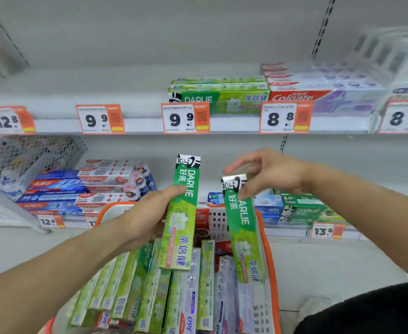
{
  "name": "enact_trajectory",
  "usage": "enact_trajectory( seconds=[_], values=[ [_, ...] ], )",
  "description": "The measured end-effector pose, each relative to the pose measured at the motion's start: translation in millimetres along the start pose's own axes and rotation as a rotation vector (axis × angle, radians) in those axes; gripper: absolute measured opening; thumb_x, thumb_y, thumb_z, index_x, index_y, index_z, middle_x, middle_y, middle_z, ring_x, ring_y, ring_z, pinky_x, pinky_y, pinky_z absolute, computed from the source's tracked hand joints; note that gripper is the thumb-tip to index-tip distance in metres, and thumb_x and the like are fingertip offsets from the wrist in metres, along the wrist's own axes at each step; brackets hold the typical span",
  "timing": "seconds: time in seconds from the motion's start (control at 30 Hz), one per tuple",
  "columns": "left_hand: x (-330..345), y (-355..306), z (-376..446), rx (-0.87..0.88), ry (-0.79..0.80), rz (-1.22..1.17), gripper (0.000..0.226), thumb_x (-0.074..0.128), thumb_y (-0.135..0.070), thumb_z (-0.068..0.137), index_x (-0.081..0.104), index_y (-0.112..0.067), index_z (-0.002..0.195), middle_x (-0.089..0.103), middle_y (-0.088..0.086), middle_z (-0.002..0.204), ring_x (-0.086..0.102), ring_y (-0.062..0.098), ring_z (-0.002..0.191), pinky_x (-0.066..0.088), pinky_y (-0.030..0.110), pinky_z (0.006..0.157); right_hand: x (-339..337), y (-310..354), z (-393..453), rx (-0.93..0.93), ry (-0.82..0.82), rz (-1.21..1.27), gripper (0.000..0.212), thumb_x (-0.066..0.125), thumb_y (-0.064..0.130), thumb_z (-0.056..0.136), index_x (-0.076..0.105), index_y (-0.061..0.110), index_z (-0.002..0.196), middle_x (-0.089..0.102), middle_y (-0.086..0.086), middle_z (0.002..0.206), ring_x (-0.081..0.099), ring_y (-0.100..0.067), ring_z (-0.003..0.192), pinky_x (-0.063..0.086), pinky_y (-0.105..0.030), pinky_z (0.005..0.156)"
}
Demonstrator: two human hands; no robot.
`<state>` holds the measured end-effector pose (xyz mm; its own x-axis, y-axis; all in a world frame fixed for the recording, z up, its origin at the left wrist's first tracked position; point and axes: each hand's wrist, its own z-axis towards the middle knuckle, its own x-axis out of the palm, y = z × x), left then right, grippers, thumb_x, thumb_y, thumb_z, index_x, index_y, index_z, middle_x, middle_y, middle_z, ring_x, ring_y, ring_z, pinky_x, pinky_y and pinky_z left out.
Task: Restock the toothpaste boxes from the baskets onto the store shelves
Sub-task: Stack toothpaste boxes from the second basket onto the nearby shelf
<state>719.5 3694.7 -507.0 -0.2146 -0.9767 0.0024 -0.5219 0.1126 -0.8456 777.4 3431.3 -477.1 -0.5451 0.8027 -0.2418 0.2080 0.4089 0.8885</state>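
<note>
Holding two green Darlie boxes upright above the orange basket (268, 249).
Our left hand (147, 213) grips one Darlie box (181, 218) round its middle, thumb across the front; our right hand (268, 174) pinches the second Darlie box (241, 227) near its top end, other fingers loosely spread, below the upper shelf (140, 125).
</note>
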Motion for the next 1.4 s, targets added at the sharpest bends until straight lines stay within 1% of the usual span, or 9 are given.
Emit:
enact_trajectory(
  seconds=[0.13, 0.3, 0.43, 0.53, 0.7, 0.8, 1.1, 1.2, 1.4],
  values=[
    [10.6, -31.7, -18.7, -0.068, 0.048, -0.114, 0.055, 0.066, -0.054, 0.08, 0.072, -0.005, 0.104, 0.074, 0.026, 0.094, 0.074, 0.036, 0.073, 0.061, 0.042, 0.067, -12.6, 40.5, -16.8, -0.187, -0.076, 0.397, 0.054, 0.083, 0.0, 0.065, 0.067, 0.01, 0.116, 0.075, -0.018, 0.104, 0.071, -0.021, 0.086, 0.058, -0.037, 0.086],
    [27.3, -41.4, -23.1, 0.159, 0.028, -0.037, 0.051, 0.084, -0.029, 0.072, 0.07, -0.012, 0.118, 0.077, 0.005, 0.109, 0.074, 0.022, 0.101, 0.055, 0.041, 0.097, 21.1, 45.6, -4.1, -0.183, -0.245, 0.52, 0.048, 0.082, -0.001, 0.069, 0.061, 0.006, 0.111, 0.074, -0.025, 0.102, 0.071, -0.028, 0.082, 0.06, -0.04, 0.081],
    [33.9, -39.2, -15.3, 0.208, -0.005, -0.038, 0.04, 0.083, -0.007, 0.071, 0.073, -0.008, 0.11, 0.079, 0.006, 0.099, 0.077, 0.02, 0.087, 0.057, 0.02, 0.062, 31.9, 46.4, 1.7, -0.162, -0.392, 0.494, 0.05, 0.085, 0.002, 0.073, 0.059, -0.001, 0.115, 0.077, -0.016, 0.088, 0.075, -0.023, 0.077, 0.063, -0.035, 0.077],
    [34.2, -41.0, -12.8, 0.256, -0.031, -0.105, 0.033, 0.079, -0.003, 0.077, 0.074, -0.011, 0.108, 0.079, 0.006, 0.1, 0.077, 0.021, 0.088, 0.058, 0.021, 0.062, 28.8, 46.7, 1.7, -0.123, -0.261, 0.364, 0.06, 0.085, 0.016, 0.074, 0.054, 0.009, 0.125, 0.078, -0.009, 0.092, 0.075, -0.021, 0.082, 0.061, -0.033, 0.073],
    [21.4, -54.4, -2.2, 0.37, -0.111, -0.254, 0.037, 0.079, -0.013, 0.078, 0.074, -0.01, 0.114, 0.075, 0.014, 0.111, 0.073, 0.036, 0.102, 0.053, 0.056, 0.097, 14.9, 49.1, -7.6, -0.13, 0.094, -0.058, 0.075, 0.086, 0.013, 0.078, 0.048, 0.034, 0.14, 0.063, -0.017, 0.122, 0.071, -0.023, 0.088, 0.058, -0.04, 0.079],
    [22.7, -70.0, -2.5, 0.498, -0.218, -0.282, 0.04, 0.079, -0.024, 0.075, 0.073, -0.011, 0.112, 0.077, 0.007, 0.107, 0.074, 0.029, 0.101, 0.053, 0.054, 0.098, 14.9, 58.3, -8.0, -0.239, -0.053, -0.002, 0.071, 0.084, 0.008, 0.078, 0.052, 0.026, 0.138, 0.067, -0.022, 0.117, 0.07, -0.033, 0.093, 0.057, -0.052, 0.092],
    [22.0, -82.5, 15.4, 0.607, -0.462, -0.452, 0.087, 0.082, -0.072, 0.055, 0.062, -0.008, 0.11, 0.072, 0.015, 0.096, 0.071, 0.04, 0.096, 0.055, 0.062, 0.089, -35.1, 141.6, 2.8, -0.685, -0.593, -0.329, 0.061, 0.081, 0.007, 0.082, 0.052, 0.028, 0.132, 0.072, 0.002, 0.113, 0.068, -0.014, 0.099, 0.055, -0.029, 0.089],
    [17.9, -83.5, 18.2, 0.618, -0.454, -0.451, 0.077, 0.078, -0.069, 0.059, 0.061, -0.012, 0.108, 0.073, 0.015, 0.096, 0.072, 0.036, 0.093, 0.056, 0.06, 0.09, -59.6, 167.1, 33.2, -0.631, -0.639, -0.616, 0.063, 0.077, 0.007, 0.082, 0.051, 0.029, 0.136, 0.065, 0.004, 0.124, 0.063, -0.014, 0.112, 0.048, -0.033, 0.103],
    [7.6, -84.7, 29.3, 0.532, -0.35, -0.586, 0.024, 0.065, -0.027, 0.096, 0.058, -0.013, 0.115, 0.072, 0.009, 0.103, 0.07, 0.028, 0.099, 0.051, 0.058, 0.099, -85.1, 190.8, 91.1, -0.399, -0.537, -0.943, 0.061, 0.076, 0.01, 0.084, 0.053, 0.027, 0.138, 0.06, -0.005, 0.135, 0.058, -0.021, 0.123, 0.044, -0.026, 0.1]
  ],
)
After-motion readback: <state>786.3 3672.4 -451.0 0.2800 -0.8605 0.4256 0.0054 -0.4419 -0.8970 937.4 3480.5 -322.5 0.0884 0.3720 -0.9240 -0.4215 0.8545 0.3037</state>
